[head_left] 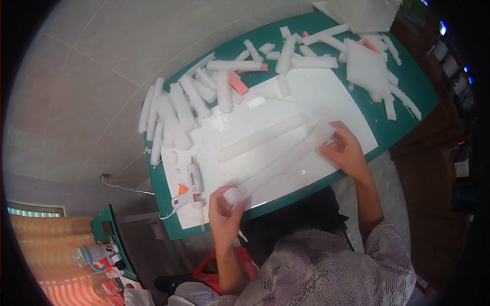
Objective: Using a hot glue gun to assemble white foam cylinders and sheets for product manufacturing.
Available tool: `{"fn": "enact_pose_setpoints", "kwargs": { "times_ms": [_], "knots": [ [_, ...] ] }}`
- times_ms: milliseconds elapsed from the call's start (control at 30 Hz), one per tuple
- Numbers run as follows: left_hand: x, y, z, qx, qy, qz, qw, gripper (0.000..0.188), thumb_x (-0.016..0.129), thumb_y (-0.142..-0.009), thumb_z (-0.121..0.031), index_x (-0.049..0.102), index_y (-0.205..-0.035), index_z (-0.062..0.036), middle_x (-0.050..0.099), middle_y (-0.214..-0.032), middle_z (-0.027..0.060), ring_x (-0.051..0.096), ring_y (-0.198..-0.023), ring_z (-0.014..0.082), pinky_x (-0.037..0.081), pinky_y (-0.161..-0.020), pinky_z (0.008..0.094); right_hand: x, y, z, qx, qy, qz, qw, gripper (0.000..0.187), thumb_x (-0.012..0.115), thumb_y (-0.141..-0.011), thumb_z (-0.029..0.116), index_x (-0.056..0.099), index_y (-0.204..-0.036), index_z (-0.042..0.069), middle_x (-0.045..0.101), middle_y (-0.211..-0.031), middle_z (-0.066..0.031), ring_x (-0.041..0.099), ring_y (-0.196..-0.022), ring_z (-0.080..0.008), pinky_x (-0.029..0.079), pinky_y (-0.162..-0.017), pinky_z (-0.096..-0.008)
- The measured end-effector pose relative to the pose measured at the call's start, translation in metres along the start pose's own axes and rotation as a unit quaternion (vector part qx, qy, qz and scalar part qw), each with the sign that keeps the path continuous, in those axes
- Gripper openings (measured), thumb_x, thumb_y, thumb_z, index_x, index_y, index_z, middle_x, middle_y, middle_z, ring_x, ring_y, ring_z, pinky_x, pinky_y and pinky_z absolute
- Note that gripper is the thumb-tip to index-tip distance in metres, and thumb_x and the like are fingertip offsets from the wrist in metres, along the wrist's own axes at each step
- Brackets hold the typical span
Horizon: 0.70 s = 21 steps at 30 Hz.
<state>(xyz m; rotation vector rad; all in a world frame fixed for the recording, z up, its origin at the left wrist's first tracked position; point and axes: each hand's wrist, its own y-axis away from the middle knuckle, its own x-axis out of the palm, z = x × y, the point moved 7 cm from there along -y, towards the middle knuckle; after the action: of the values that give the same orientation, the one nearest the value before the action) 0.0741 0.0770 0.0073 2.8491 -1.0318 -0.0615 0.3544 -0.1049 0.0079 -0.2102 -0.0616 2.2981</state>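
Observation:
A long white foam strip (279, 164) spans between my two hands, slanting up to the right over the near part of the white board. My left hand (224, 214) grips its near-left end, fingers and thumb curled around it. At the far-right end, where the strip looks thicker, my right hand (344, 149) pinches it between thumb and fingers. Just beyond lies a second white foam strip (261, 137), roughly parallel to the held one. A white hot glue gun (194, 178) with an orange trigger rests beside my left hand, a glue stick poking from its rear.
The white board (316, 92) lies on a green table (403, 66). Several foam strips (191, 97) line its far-left edge, with pink pieces (238, 83) among them. A square foam slab (366, 70) and more scraps sit far right. A big white block (365, 14) stands behind.

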Motion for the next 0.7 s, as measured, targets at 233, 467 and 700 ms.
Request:
{"fn": "enact_pose_setpoints", "kwargs": {
  "times_ms": [233, 467, 700],
  "knots": [
    [-0.004, 0.006, -0.005, 0.076, 0.075, 0.103, 0.989, 0.066, 0.073, -0.077, 0.011, 0.042, -0.134, 0.0006, 0.051, -0.134, 0.0187, 0.052, -0.125, 0.0262, 0.048, -0.101, 0.0386, -0.006, 0.006, -0.01, 0.112, -0.119, 0.055, 0.985, 0.051, 0.072, -0.083, 0.0, 0.054, -0.13, -0.005, 0.063, -0.115, -0.01, 0.061, -0.101, -0.0181, 0.052, -0.088, -0.0268],
    [-0.012, 0.007, 0.003, 0.089, 0.18, 0.049, 0.978, 0.053, 0.074, -0.083, 0.002, 0.046, -0.129, 0.003, 0.052, -0.132, 0.0192, 0.061, -0.11, 0.0282, 0.055, -0.091, 0.0397, -0.011, 0.009, -0.01, 0.137, -0.139, 0.042, 0.98, 0.052, 0.07, -0.084, 0.004, 0.053, -0.132, -0.006, 0.066, -0.111, -0.0089, 0.062, -0.092, -0.0116, 0.049, -0.082, -0.0239],
    [-0.025, 0.005, -0.005, 0.109, 0.061, -0.064, 0.99, 0.005, 0.059, -0.094, 0.0, 0.061, -0.095, 0.0045, 0.064, -0.1, 0.0134, 0.064, -0.076, 0.0155, 0.049, -0.063, 0.0251, -0.024, 0.013, -0.013, 0.125, -0.126, 0.0, 0.984, 0.055, 0.067, -0.083, 0.003, 0.049, -0.134, -0.007, 0.065, -0.112, -0.0088, 0.06, -0.094, -0.0126, 0.048, -0.082, -0.0248]
  ]
}}
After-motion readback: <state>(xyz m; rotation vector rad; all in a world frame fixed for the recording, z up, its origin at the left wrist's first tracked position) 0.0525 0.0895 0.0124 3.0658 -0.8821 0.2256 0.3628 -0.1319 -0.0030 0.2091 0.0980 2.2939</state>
